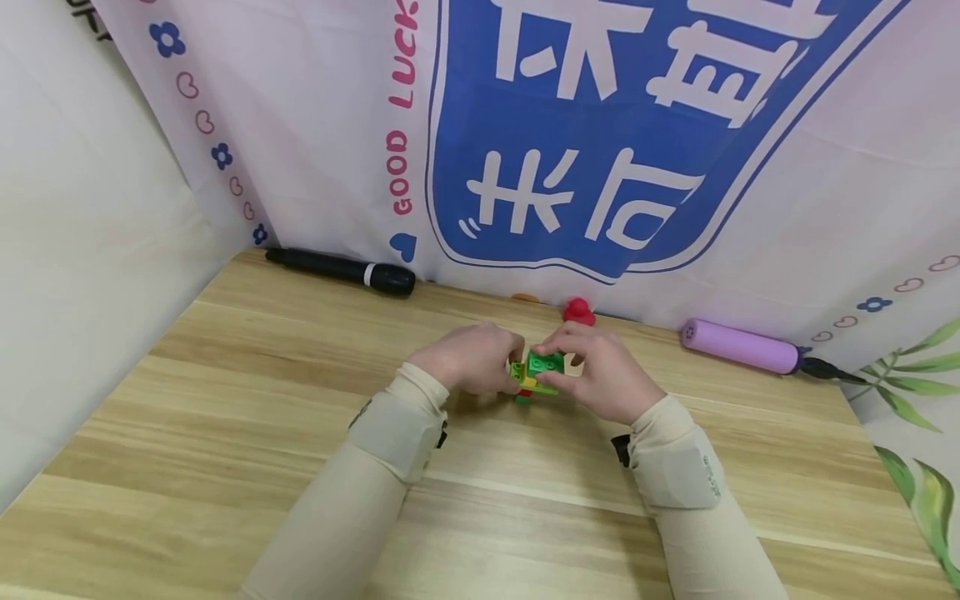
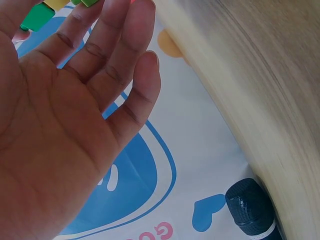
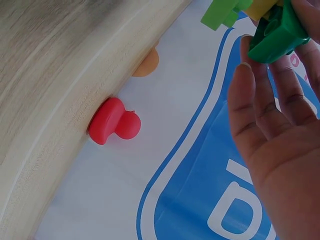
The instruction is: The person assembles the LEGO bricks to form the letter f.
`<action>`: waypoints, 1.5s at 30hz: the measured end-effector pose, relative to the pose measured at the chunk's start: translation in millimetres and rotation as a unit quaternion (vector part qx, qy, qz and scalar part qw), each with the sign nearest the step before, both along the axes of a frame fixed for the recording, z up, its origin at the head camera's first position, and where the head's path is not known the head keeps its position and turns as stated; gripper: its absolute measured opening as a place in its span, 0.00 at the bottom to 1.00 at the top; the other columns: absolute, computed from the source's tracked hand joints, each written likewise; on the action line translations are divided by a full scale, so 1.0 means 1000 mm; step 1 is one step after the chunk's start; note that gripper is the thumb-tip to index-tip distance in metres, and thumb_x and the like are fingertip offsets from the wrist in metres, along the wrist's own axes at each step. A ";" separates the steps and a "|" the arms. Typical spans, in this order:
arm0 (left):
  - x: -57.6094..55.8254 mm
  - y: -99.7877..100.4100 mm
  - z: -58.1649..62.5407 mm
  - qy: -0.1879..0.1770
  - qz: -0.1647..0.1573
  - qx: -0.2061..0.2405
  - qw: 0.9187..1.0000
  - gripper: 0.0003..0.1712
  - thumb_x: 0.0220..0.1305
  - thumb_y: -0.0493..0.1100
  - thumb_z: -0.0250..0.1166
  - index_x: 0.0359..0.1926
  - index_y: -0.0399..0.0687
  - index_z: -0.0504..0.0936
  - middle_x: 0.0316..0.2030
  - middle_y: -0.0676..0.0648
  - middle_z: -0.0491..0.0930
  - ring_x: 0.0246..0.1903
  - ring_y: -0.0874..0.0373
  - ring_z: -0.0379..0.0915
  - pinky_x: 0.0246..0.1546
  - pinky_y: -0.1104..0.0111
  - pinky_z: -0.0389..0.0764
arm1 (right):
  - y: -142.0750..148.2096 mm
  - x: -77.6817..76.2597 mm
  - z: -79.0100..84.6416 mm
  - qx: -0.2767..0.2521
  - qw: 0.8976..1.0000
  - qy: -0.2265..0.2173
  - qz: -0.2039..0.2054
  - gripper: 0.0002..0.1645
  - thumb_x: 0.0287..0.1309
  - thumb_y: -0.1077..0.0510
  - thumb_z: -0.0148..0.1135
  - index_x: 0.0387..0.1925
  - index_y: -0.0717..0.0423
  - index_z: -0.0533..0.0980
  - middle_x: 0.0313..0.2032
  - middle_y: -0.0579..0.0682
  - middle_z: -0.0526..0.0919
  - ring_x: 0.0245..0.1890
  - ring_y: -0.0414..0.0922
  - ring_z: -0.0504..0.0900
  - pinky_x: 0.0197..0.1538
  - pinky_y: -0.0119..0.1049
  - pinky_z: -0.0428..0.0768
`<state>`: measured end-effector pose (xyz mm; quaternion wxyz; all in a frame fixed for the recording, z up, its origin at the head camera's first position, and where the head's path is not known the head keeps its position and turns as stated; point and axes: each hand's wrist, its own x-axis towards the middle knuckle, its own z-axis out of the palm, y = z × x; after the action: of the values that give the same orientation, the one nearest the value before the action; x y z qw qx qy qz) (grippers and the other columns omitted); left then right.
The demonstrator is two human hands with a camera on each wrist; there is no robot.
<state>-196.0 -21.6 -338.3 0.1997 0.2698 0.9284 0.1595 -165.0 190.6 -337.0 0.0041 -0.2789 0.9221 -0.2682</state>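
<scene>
In the head view both hands meet over the middle of the table at a small cluster of toy building blocks. My right hand [image 1: 609,375] pinches a green block [image 1: 545,364] with studs between thumb and fingers. From the other side, my left hand [image 1: 477,358] grips the cluster's left end by a yellow-green block [image 1: 517,372]. Yellow and red pieces show below the green block. The right wrist view shows the green block [image 3: 280,37] tilted at the fingertips, with a light green block [image 3: 220,12] beside it. In the left wrist view a green block [image 2: 37,17] peeks out past the thumb.
Along the back edge of the wooden table [image 1: 187,417] lie a black microphone [image 1: 341,271], a red rubber duck [image 1: 578,312] and a purple cylinder [image 1: 742,346] with a black tip. A printed cloth [image 1: 337,125] hangs right behind them.
</scene>
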 end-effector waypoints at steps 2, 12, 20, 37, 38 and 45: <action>0.000 0.000 0.000 0.000 -0.001 0.000 1.000 0.20 0.68 0.53 0.74 0.54 0.48 0.83 0.38 0.52 0.84 0.35 0.57 0.78 0.42 0.63 0.79 | -0.001 0.000 0.000 0.001 1.000 -0.001 -0.001 0.19 0.60 0.57 0.79 0.53 0.52 0.88 0.49 0.47 0.87 0.48 0.47 0.84 0.49 0.52 0.86; 0.001 -0.002 0.001 0.016 -0.006 0.002 1.000 0.21 0.67 0.53 0.75 0.54 0.48 0.84 0.41 0.52 0.85 0.37 0.57 0.78 0.46 0.61 0.80 | -0.002 0.000 -0.001 0.001 1.000 -0.007 -0.006 0.18 0.60 0.57 0.79 0.52 0.52 0.88 0.49 0.47 0.86 0.48 0.47 0.83 0.49 0.51 0.86; 0.001 -0.002 -0.002 0.008 0.003 0.003 1.000 0.18 0.68 0.51 0.74 0.53 0.47 0.85 0.40 0.52 0.85 0.37 0.57 0.79 0.46 0.61 0.81 | -0.003 -0.001 -0.003 0.001 1.000 -0.013 -0.004 0.21 0.63 0.56 0.77 0.57 0.53 0.86 0.54 0.50 0.87 0.53 0.50 0.84 0.51 0.51 0.86; 0.001 0.001 -0.005 0.032 -0.018 0.010 0.999 0.11 0.76 0.47 0.66 0.52 0.49 0.87 0.42 0.53 0.85 0.41 0.56 0.78 0.55 0.60 0.80 | -0.002 -0.010 -0.026 0.109 0.994 -0.017 -0.028 0.38 0.63 0.57 0.74 0.72 0.59 0.72 0.62 0.58 0.84 0.51 0.51 0.86 0.62 0.52 0.83; 0.001 0.001 -0.005 0.037 -0.021 0.011 0.999 0.09 0.75 0.45 0.67 0.51 0.49 0.87 0.42 0.53 0.85 0.41 0.56 0.78 0.55 0.60 0.80 | -0.002 -0.010 -0.026 0.113 0.993 -0.023 -0.028 0.37 0.64 0.56 0.73 0.71 0.60 0.73 0.61 0.58 0.85 0.50 0.50 0.85 0.61 0.51 0.83; 0.001 0.002 -0.007 0.050 -0.031 0.002 0.998 0.05 0.74 0.41 0.66 0.45 0.50 0.88 0.39 0.53 0.84 0.40 0.56 0.77 0.52 0.61 0.80 | -0.004 -0.010 -0.029 0.139 0.989 -0.048 -0.028 0.33 0.67 0.53 0.71 0.69 0.60 0.76 0.57 0.55 0.87 0.49 0.49 0.84 0.62 0.52 0.82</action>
<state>-195.2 -19.6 -345.6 0.1575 0.3066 0.9280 0.1414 -174.9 186.4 -366.4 0.0801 -0.2365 0.9566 -0.1502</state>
